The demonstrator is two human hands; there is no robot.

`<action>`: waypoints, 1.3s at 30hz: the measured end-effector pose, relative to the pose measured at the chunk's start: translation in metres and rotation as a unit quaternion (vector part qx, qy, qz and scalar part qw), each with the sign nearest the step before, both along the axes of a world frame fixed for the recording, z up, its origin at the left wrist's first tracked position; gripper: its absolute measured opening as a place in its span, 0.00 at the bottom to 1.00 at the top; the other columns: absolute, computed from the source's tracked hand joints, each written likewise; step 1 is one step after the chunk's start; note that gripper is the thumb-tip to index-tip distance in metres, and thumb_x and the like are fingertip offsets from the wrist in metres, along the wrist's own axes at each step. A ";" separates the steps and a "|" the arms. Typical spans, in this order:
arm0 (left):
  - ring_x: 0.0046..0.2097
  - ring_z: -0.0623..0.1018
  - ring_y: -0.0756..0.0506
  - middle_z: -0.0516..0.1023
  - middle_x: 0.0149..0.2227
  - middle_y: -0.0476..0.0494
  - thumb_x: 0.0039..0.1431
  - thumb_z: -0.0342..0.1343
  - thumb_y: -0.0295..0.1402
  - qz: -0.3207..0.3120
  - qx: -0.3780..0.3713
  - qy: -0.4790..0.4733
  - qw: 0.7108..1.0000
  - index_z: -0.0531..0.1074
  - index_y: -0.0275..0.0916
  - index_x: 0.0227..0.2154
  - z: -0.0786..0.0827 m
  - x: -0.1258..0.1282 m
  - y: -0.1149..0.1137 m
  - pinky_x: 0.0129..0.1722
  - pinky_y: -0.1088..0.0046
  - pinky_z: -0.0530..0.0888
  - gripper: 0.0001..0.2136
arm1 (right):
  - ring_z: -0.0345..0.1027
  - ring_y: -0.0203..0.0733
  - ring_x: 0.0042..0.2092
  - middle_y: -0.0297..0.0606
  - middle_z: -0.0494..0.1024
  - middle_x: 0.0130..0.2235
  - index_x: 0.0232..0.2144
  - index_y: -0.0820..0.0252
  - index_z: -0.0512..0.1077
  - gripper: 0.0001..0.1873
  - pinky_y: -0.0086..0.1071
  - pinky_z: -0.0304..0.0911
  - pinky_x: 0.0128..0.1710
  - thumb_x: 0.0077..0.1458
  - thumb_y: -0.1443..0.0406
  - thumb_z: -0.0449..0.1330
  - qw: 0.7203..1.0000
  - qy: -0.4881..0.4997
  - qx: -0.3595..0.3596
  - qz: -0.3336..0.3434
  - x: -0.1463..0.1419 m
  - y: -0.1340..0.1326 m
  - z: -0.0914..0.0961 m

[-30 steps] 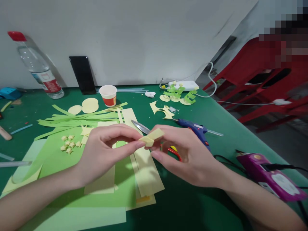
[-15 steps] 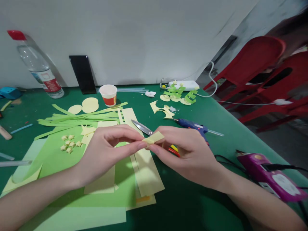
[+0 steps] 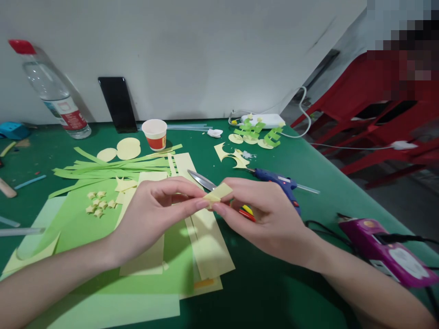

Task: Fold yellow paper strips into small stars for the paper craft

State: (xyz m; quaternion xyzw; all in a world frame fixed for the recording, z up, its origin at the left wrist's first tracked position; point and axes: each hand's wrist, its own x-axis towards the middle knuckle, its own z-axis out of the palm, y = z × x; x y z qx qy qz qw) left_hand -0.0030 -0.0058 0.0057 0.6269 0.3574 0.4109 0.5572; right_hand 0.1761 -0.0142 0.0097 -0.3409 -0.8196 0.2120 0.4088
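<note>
A pale yellow paper strip [image 3: 221, 192], partly folded, is pinched between both hands above the table. My left hand [image 3: 161, 205] grips its left end between thumb and forefinger. From the other side, my right hand [image 3: 264, 210] holds it the same way, with its fingers curled behind. Below and behind the hands lie scissors [image 3: 201, 179], their red and yellow handles partly hidden by the right hand. Several small folded paper stars [image 3: 99, 204] rest on a green paper sheet [image 3: 82, 228] left of the hands. Yellow paper pieces [image 3: 216, 246] lie beneath.
Green paper strips [image 3: 109, 169] lie behind the stars, near a paper cup [image 3: 155, 137]. A bottle [image 3: 61, 96] and a phone [image 3: 117, 105] stand against the wall. A blue glue gun [image 3: 274, 179], a magenta power box [image 3: 384, 251] and small green paper decorations [image 3: 254, 130] are to the right.
Both hands stay almost in place, still pinching the strip. The strip's free end has shifted very slightly to the left and up.
</note>
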 end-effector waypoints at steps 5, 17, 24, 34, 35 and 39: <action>0.36 0.73 0.55 0.76 0.33 0.54 0.62 0.49 0.31 -0.018 0.066 0.030 0.997 0.74 0.43 0.33 -0.001 -0.002 0.001 0.37 0.84 0.70 0.08 | 0.55 0.27 0.22 0.30 0.64 0.20 0.18 0.63 0.64 0.13 0.21 0.52 0.20 0.52 0.75 0.53 0.996 0.056 -0.066 0.014 0.001 0.000 0.001; 0.31 0.66 0.53 0.64 0.28 0.51 0.64 0.41 0.28 -0.144 0.208 0.145 0.956 0.63 0.37 0.27 -0.002 -0.003 0.003 0.33 0.79 0.65 0.11 | 0.56 0.25 0.18 0.32 0.67 0.22 0.21 0.65 0.70 0.10 0.23 0.51 0.16 0.53 0.69 0.54 0.942 0.127 -0.299 0.086 -0.002 0.000 -0.003; 0.31 0.65 0.53 0.63 0.27 0.53 0.63 0.41 0.25 -0.189 0.185 0.135 0.955 0.63 0.37 0.26 0.002 -0.005 0.004 0.33 0.81 0.63 0.11 | 0.57 0.27 0.22 0.33 0.69 0.23 0.23 0.64 0.72 0.09 0.24 0.51 0.19 0.53 0.69 0.55 0.949 0.075 -0.290 0.101 0.002 0.003 0.000; 0.34 0.70 0.50 0.68 0.29 0.48 0.64 0.40 0.31 -0.188 0.062 0.101 0.975 0.66 0.37 0.25 0.002 -0.004 0.007 0.37 0.75 0.67 0.14 | 0.56 0.26 0.22 0.33 0.68 0.27 0.24 0.62 0.72 0.08 0.21 0.52 0.17 0.53 0.71 0.55 0.965 0.076 -0.240 0.071 0.006 0.001 0.004; 0.34 0.69 0.50 0.68 0.29 0.48 0.64 0.41 0.32 -0.193 0.036 0.088 0.977 0.66 0.38 0.25 0.002 -0.004 0.007 0.37 0.76 0.67 0.14 | 0.57 0.26 0.23 0.33 0.69 0.27 0.24 0.62 0.72 0.08 0.21 0.52 0.17 0.53 0.71 0.55 0.968 0.071 -0.227 0.078 0.006 0.001 0.005; 0.33 0.68 0.50 0.67 0.28 0.48 0.63 0.43 0.35 -0.208 -0.037 0.066 0.975 0.65 0.38 0.25 0.002 -0.004 0.008 0.37 0.75 0.68 0.13 | 0.60 0.28 0.26 0.33 0.70 0.27 0.25 0.60 0.74 0.10 0.20 0.56 0.20 0.54 0.72 0.55 0.978 0.044 -0.182 0.092 0.008 0.000 0.006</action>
